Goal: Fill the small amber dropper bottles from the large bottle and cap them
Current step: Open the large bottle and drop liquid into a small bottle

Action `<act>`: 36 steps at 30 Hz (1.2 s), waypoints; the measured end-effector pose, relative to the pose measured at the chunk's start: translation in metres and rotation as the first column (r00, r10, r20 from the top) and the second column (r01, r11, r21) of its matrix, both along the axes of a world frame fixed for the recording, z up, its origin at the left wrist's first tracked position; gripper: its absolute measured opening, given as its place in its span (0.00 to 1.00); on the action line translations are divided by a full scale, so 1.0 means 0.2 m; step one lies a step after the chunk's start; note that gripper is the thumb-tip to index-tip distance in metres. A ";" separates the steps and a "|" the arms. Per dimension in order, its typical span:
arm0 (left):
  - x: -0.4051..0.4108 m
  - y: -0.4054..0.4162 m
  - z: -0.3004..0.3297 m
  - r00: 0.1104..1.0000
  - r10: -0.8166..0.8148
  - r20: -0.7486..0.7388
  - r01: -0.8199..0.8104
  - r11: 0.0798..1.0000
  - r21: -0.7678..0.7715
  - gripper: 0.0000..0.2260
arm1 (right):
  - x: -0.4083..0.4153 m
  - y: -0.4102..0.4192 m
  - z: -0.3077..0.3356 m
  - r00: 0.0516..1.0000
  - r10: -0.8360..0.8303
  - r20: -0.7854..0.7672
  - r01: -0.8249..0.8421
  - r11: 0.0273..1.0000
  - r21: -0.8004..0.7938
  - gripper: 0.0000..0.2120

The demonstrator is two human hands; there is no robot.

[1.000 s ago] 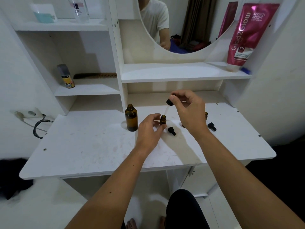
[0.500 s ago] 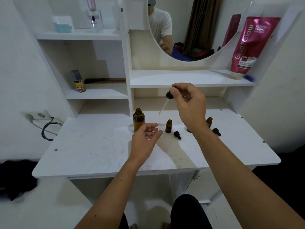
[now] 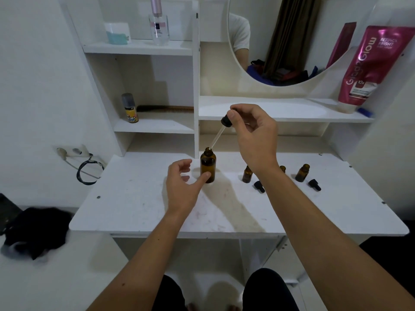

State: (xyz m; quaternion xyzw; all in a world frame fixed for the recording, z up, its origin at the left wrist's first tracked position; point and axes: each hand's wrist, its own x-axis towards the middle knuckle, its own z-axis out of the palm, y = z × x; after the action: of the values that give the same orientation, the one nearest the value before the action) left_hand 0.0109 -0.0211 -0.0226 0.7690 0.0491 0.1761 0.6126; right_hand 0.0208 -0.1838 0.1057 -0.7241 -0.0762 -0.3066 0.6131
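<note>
The large amber bottle [image 3: 208, 165] stands uncapped on the white table [image 3: 139, 203]. My right hand [image 3: 254, 135] pinches the black bulb of a dropper [image 3: 219, 133], whose glass tip sits at the large bottle's mouth. My left hand [image 3: 183, 187] is open beside the bottle, its thumb touching the bottle's lower side. Three small amber bottles stand uncapped to the right: one [image 3: 247, 174] by my right wrist, one [image 3: 282, 169] mostly hidden behind the forearm, one [image 3: 302, 173] further right. Two black dropper caps [image 3: 259, 186] [image 3: 314, 184] lie near them.
White shelves rise behind the table with a small spray can [image 3: 129, 108], a comb [image 3: 165, 108], a perfume bottle [image 3: 158, 23] and a pink tube [image 3: 370, 68]. A round mirror [image 3: 280, 41] hangs above. A power strip with cable [image 3: 74, 151] sits at the left wall.
My right hand carried the dropper left, from above the small bottle to the large bottle's mouth. My left hand let go of the small bottle and moved to the large one.
</note>
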 end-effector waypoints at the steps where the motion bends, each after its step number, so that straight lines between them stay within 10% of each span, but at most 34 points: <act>1: 0.01 0.00 0.00 0.999 -0.034 -0.030 0.034 0.999 0.000 0.27 | 0.01 0.01 0.00 1.000 0.001 0.001 -0.001 1.000 0.005 0.08; 36: 0.08 -0.03 -0.01 0.989 -0.141 -0.036 0.143 0.988 0.050 0.19 | 0.12 0.08 -0.27 0.986 0.054 -0.155 -0.086 0.975 -0.204 0.10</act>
State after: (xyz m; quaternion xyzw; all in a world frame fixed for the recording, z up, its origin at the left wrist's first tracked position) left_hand 0.0268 -0.0275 -0.0249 0.7892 -0.0008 0.1208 0.6021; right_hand 0.0447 -0.1688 0.0524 -0.8025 -0.0878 -0.2202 0.5475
